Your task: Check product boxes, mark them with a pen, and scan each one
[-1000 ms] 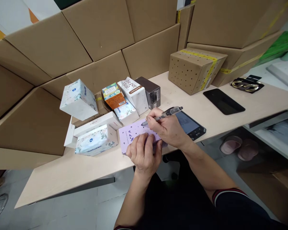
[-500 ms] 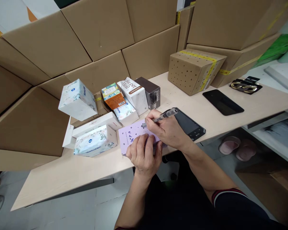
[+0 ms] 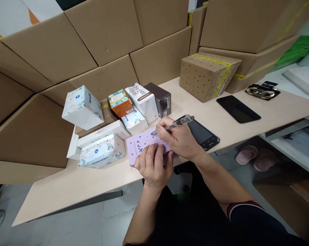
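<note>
A flat purple box [image 3: 135, 147] with small dark dots and printed figures lies at the table's front edge. My left hand [image 3: 154, 164] rests over its near side, fingers bent and close together, gripping it against the table. Between the thumb and fingers of my right hand [image 3: 180, 138] is a clear pen [image 3: 180, 122] with a dark clip end. Its tip meets the top of the purple box near the far edge. Part of the box is hidden under both hands. Just right of the right hand lies a dark handheld device [image 3: 202, 131], partly covered by it.
Tissue packs [image 3: 101, 150], a white Super Meal box [image 3: 141, 100] and a dark brown box [image 3: 161, 97] stand to the left and behind. A black phone [image 3: 238, 109], a gold chain item [image 3: 262, 91] and a taped carton [image 3: 197, 77] are rightward. Stacked cartons [image 3: 108, 37] wall the back.
The pen tip has shifted very slightly left on the purple box, and the pen is tilted a little differently. My left hand keeps its place on the box.
</note>
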Motion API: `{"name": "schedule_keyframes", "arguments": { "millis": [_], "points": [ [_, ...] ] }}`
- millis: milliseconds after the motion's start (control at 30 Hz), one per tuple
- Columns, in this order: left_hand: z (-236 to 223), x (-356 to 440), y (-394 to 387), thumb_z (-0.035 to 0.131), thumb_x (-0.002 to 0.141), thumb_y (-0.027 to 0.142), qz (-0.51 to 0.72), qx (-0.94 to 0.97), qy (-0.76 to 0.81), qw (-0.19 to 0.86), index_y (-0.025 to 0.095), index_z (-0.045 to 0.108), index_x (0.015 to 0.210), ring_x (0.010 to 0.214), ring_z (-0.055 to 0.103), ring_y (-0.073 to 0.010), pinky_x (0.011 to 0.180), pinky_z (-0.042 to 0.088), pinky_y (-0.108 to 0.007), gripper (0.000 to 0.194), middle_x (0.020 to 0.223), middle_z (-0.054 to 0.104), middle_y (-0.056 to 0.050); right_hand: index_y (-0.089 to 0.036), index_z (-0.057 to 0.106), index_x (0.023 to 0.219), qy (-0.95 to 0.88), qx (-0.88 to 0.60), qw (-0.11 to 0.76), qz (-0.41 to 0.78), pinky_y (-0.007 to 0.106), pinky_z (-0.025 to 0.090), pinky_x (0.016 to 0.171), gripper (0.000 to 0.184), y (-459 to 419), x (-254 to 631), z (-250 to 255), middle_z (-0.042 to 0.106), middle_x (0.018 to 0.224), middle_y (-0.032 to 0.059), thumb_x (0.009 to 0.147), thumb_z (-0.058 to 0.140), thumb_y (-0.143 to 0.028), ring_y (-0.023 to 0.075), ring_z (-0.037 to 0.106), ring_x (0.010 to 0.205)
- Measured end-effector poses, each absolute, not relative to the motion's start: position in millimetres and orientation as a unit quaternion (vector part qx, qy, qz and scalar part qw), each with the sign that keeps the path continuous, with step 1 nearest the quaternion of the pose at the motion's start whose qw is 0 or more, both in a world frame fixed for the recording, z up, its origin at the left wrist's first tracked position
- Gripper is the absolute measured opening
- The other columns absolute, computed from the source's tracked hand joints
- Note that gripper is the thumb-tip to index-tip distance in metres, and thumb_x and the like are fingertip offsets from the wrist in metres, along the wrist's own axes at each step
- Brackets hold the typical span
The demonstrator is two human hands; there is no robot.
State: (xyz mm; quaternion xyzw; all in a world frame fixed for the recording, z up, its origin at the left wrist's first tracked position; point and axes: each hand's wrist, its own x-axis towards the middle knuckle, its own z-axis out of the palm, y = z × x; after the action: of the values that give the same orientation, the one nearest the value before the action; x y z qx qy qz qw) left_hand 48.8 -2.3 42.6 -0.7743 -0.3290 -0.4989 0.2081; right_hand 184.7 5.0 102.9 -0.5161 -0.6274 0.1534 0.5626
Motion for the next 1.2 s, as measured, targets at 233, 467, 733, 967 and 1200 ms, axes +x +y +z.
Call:
{"name": "schedule_keyframes", "arguments": {
  "millis": [233, 467, 733, 967, 1200],
  "points": [
    [43, 48, -1, 0.074, 0.084, 0.035, -0.495, -0.777, -0.328, 0.209, 0.017, 0.069, 0.103, 0.096, 0.067, -0.0242, 0.088, 0.043, -0.037, 0.026, 0.097, 0.074, -0.010, -0.025, 0.057, 0.118, -0.464, -0.565, 0.676, 0.090, 0.031, 0.053, 0.069, 0.024, -20, 203, 73, 0.067, 0.098, 0.0044, 0.101, 0.046, -0.038, 0.0144, 0.064, 0.073],
    [43, 50, -1, 0.076, 0.083, 0.034, -0.499, -0.774, -0.329, 0.208, 0.017, 0.069, 0.103, 0.098, 0.066, -0.0254, 0.090, 0.042, -0.037, 0.027, 0.099, 0.073, -0.011, -0.014, 0.054, 0.135, -0.713, -0.659, 0.241, 0.015, 0.042, 0.050, 0.084, 0.042, -47, 226, 51, 0.061, 0.131, 0.0168, 0.097, 0.037, -0.009, 0.0280, 0.058, 0.103],
    [39, 55, 4, 0.077, 0.081, 0.033, -0.499, -0.769, -0.333, 0.222, 0.016, 0.070, 0.102, 0.100, 0.064, -0.0263, 0.092, 0.041, -0.038, 0.028, 0.099, 0.073, -0.012, -0.015, 0.062, 0.126, -0.709, -0.700, 0.076, -0.046, 0.039, 0.038, 0.069, 0.038, -29, 212, 40, 0.068, 0.110, 0.0134, 0.100, 0.034, -0.011, 0.0292, 0.050, 0.092],
    [38, 53, 5, 0.077, 0.081, 0.033, -0.500, -0.769, -0.330, 0.223, 0.018, 0.070, 0.106, 0.100, 0.065, -0.0266, 0.092, 0.040, -0.038, 0.030, 0.100, 0.073, -0.012, -0.017, 0.046, 0.147, -0.683, -0.714, 0.121, -0.097, 0.040, 0.042, 0.075, 0.048, -37, 223, 40, 0.064, 0.128, 0.0138, 0.099, 0.039, -0.016, 0.0299, 0.049, 0.098],
    [37, 53, 5, 0.077, 0.081, 0.034, -0.502, -0.771, -0.329, 0.212, 0.020, 0.071, 0.110, 0.100, 0.065, -0.0272, 0.093, 0.038, -0.038, 0.033, 0.102, 0.074, -0.011, -0.013, 0.030, 0.156, -0.523, -0.832, 0.172, -0.063, 0.059, 0.043, 0.096, 0.098, -67, 257, 7, 0.044, 0.145, 0.0286, 0.081, 0.064, -0.067, 0.0474, 0.042, 0.128]
  ]
}}
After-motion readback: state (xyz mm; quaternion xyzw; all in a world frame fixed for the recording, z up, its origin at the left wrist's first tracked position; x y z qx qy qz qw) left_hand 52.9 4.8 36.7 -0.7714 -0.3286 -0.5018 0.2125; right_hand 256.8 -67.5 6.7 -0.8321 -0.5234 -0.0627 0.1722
